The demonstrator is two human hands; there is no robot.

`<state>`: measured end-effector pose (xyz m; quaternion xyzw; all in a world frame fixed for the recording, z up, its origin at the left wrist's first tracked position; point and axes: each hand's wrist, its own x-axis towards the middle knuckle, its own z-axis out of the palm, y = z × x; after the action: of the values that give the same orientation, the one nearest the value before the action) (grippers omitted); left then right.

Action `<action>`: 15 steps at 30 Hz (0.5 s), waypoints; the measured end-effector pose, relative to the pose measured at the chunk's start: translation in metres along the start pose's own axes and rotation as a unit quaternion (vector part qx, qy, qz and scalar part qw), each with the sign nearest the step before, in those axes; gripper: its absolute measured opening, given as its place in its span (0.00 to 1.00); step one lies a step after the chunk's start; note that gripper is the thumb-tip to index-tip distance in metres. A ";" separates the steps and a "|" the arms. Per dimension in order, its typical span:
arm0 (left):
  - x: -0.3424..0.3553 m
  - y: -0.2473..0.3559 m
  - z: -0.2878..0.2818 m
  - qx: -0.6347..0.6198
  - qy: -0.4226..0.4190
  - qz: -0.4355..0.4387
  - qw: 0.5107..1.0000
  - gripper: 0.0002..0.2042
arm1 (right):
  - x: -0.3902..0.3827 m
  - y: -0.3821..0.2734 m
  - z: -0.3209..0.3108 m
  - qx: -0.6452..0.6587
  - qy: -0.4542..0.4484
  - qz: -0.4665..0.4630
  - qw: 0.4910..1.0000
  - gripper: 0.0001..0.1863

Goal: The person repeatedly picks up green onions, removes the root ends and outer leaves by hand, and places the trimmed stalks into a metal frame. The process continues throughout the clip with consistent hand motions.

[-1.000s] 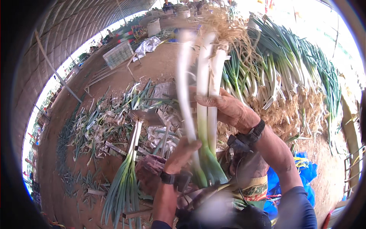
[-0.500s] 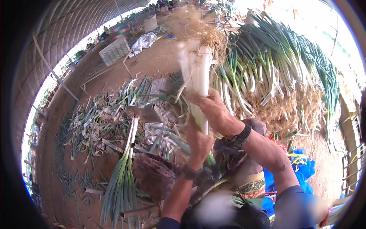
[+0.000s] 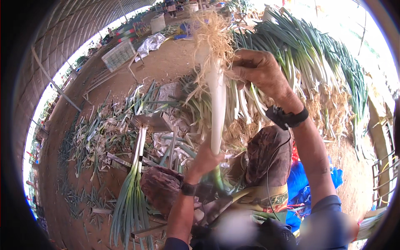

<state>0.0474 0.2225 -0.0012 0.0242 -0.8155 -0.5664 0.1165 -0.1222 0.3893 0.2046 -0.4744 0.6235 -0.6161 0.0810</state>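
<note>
My left hand (image 3: 205, 157) is closed round the lower part of upright leeks (image 3: 218, 108), their white stalks pointing away from me and green part below. A shaggy tuft of pale roots (image 3: 214, 37) tops them, hiding part of the stalks. My right hand (image 3: 256, 73) is curled beside the upper stalks at the root tuft, thumb and fingers bent close together; what they pinch is unclear. Left of my knee, trimmed leeks (image 3: 137, 171) lie with green tops toward me, white ends at a small metal stand (image 3: 152, 121).
A large pile of untrimmed leeks (image 3: 316, 62) spans the back right. Trimmings (image 3: 96, 141) litter the left floor. Beyond stand a white crate (image 3: 118, 55), a metal frame and a person (image 3: 171, 8). A blue heap (image 3: 299, 187) lies right of my camouflage-clad knee (image 3: 266, 154).
My right hand has moved up and right from mid-stalk to the root end. My left hand stays low on the leeks, after rising slightly and shifting right, then drifting back left.
</note>
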 end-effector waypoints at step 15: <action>0.006 0.001 -0.003 0.043 -0.156 -0.013 0.987 0.33 | -0.005 -0.011 -0.012 -0.537 0.042 -0.255 0.803 0.07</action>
<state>0.0421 0.2196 0.0018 -0.0486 -0.8469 -0.5291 -0.0208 -0.1224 0.4028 0.2138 -0.5576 0.7136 -0.2009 -0.3733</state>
